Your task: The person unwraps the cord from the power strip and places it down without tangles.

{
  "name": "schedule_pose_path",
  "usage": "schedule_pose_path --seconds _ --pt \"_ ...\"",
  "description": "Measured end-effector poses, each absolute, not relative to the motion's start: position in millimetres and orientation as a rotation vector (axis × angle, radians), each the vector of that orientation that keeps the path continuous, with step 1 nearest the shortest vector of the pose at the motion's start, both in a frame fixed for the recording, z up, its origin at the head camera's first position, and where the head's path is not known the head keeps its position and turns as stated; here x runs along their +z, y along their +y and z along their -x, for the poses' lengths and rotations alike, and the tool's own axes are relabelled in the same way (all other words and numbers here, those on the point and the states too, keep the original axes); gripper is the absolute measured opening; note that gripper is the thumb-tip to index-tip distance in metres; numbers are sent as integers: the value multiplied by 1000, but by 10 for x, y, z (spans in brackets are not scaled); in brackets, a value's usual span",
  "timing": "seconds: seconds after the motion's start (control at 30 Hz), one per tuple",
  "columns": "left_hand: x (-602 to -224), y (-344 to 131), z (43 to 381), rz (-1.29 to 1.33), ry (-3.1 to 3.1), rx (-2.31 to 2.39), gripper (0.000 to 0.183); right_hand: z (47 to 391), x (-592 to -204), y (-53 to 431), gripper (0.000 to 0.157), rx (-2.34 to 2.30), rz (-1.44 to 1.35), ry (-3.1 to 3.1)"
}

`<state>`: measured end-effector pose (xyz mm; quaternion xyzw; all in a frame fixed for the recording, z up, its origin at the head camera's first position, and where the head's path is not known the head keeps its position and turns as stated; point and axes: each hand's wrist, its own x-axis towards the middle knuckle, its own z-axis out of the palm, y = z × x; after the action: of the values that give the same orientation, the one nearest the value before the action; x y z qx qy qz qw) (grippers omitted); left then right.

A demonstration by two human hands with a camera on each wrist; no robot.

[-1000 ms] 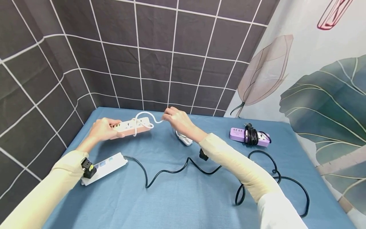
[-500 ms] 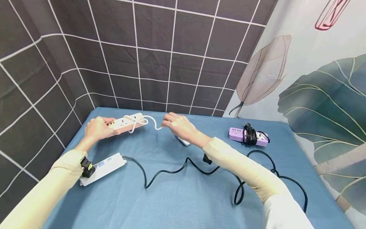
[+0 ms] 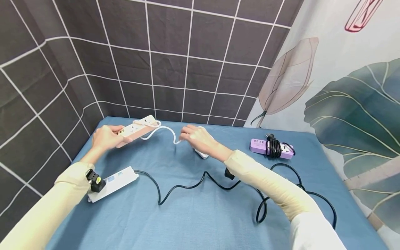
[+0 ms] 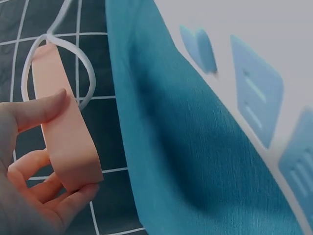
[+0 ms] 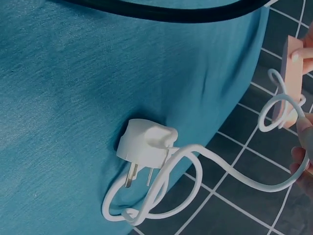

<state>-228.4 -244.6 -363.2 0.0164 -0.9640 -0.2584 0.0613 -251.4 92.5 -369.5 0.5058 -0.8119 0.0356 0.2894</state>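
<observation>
In the head view my left hand (image 3: 105,140) grips a pink-and-white power strip (image 3: 133,128) by its near end, above the table's back left. The left wrist view shows the thumb on its pink underside (image 4: 71,132) and the fingers curled round the other side. White cord is looped round the strip's far end. My right hand (image 3: 197,139) pinches the white cord (image 5: 234,175) between thumb and fingers, some way from the strip. Below that hand, a white plug (image 5: 146,141) with metal pins lies on the blue cloth beside loops of the same cord.
A white power strip (image 3: 117,182) with blue switches lies under the left wrist. Its black cord (image 3: 184,187) winds across the blue cloth (image 3: 193,215) and under the right arm. A purple power strip (image 3: 258,146) wrapped in black cord lies at the right.
The pink-and-white strip has shifted left and its far end has swung upward. The cord now leaves its loops in a wider arc toward the right hand, which has moved slightly nearer.
</observation>
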Motion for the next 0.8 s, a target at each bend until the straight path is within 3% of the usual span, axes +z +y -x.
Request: schedule_pose_path --seconds 0.37,0.8 --pt "-3560 -2433 2271 26 -2958 -839 61 2618 -3732 931 34 143 -1308 -2226" --pt "-3541 -2387 2272 226 -3046 -841 58 2745 -3738 957 18 200 -1184 -2241"
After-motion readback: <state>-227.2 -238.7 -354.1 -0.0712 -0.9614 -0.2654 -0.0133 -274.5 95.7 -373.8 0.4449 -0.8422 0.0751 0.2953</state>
